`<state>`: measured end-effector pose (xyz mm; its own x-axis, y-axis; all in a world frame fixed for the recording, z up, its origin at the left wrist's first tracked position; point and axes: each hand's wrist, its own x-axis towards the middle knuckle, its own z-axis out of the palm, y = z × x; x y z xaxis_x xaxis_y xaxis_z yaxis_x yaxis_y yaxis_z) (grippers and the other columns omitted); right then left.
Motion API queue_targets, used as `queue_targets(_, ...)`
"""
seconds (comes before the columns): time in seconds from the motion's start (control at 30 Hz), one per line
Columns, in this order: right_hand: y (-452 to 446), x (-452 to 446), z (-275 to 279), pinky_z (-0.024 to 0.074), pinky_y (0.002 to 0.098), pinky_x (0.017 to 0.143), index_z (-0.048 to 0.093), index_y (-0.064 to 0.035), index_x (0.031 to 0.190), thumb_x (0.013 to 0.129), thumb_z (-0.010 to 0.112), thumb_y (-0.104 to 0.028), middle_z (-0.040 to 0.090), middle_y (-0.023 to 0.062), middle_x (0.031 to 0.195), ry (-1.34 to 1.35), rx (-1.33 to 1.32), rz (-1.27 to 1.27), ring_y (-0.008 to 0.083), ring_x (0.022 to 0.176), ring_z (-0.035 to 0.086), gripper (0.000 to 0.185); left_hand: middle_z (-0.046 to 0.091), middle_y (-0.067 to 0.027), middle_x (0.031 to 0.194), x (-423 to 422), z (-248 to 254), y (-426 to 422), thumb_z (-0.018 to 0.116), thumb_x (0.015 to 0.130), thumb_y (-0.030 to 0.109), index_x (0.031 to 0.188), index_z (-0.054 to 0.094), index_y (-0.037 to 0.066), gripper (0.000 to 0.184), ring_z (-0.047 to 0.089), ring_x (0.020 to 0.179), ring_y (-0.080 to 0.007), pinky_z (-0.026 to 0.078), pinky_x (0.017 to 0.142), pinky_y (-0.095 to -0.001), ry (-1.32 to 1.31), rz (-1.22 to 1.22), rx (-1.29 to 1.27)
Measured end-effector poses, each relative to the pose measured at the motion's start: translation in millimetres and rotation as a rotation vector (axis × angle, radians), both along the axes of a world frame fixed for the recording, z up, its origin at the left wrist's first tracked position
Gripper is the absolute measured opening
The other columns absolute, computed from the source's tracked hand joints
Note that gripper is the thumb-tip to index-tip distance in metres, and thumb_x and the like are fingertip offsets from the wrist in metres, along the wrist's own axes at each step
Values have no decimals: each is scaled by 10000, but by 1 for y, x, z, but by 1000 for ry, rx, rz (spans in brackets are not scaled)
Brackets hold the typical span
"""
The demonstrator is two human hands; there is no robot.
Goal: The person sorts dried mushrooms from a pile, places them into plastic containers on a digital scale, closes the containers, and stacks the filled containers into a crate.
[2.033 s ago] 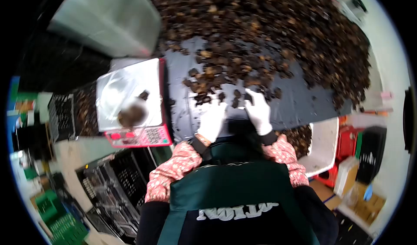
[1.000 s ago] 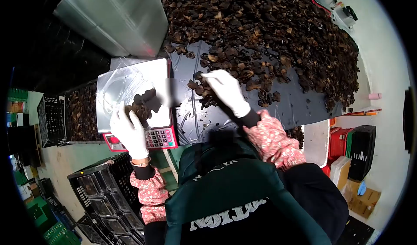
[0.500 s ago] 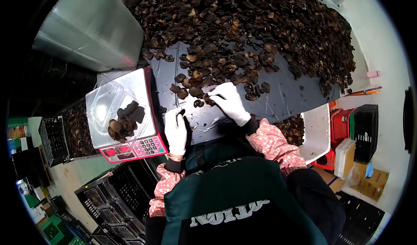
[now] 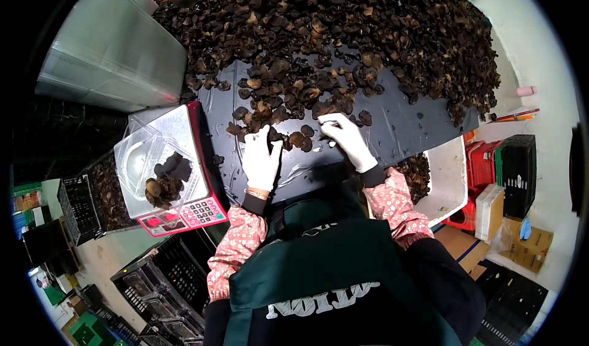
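Observation:
Small dark-brown wood ear mushrooms [image 4: 297, 140] lie scattered on a dark plastic-covered table [image 4: 405, 128]. My left hand [image 4: 262, 160], in a white glove, is at their near left edge. Its thumb and forefinger are apart, with a dark piece at the tips; whether it is gripped is hard to see. My right hand [image 4: 348, 142], also gloved, reaches in from the right with fingers apart and nothing visible in them. To the left, a clear plastic clamshell box [image 4: 138, 156] holding several wood ears rests on a red-framed digital scale [image 4: 197, 194].
A large heap of wood ears [image 4: 343, 21] covers the table's far side. Tall stacked clear boxes [image 4: 110, 51] stand at back left. A white bin [image 4: 451, 180] with more wood ears is at right. Black crates [image 4: 161, 284] stand below at left.
My left hand has moved up and right to the wood ears, its thumb and forefinger spread. My right hand has shifted right, away from the pieces it was touching. The view has shifted slightly.

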<state>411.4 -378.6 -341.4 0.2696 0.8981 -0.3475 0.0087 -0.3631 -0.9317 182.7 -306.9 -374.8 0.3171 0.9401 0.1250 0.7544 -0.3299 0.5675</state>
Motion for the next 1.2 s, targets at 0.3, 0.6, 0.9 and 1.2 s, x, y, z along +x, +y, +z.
queue_targets(0.3, 17, -64, -22, 492, 400, 921, 629, -161, 1280, 759, 761, -265, 581, 106, 1258, -1013, 252, 347, 323, 1085, 557, 548, 540, -189, 1124, -7, -17, 9, 650, 907, 174, 1101, 569, 52, 243, 616, 935, -385, 512, 797, -444, -52, 48, -47)
queue_targets(0.6, 25, -54, -29, 502, 362, 854, 644, -70, 1035, 794, 656, -96, 582, 125, 1017, -455, 301, 200, 291, 964, 609, 243, 615, -81, 881, -57, 3, -9, 555, 1011, 122, 1117, 506, 22, 154, 567, 637, -95, 475, 581, -233, -950, 288, -534)
queue_targets(0.9, 31, -112, -18, 519, 380, 873, 630, -153, 1270, 818, 700, -225, 577, 130, 1203, -937, 354, 513, 301, 1060, 575, 462, 570, -65, 930, -77, 72, -36, 576, 996, 112, 1145, 535, 13, 183, 566, 684, -124, 499, 643, -275, -1133, 243, -406)
queue_targets(1.2, 47, -106, -39, 518, 334, 756, 658, -79, 949, 773, 639, -55, 610, 91, 919, -693, 453, 462, 272, 856, 640, 178, 599, -131, 1174, -173, 115, -21, 602, 920, -7, 1168, 585, 0, 249, 580, 1088, -242, 450, 968, -356, -566, 630, 410)
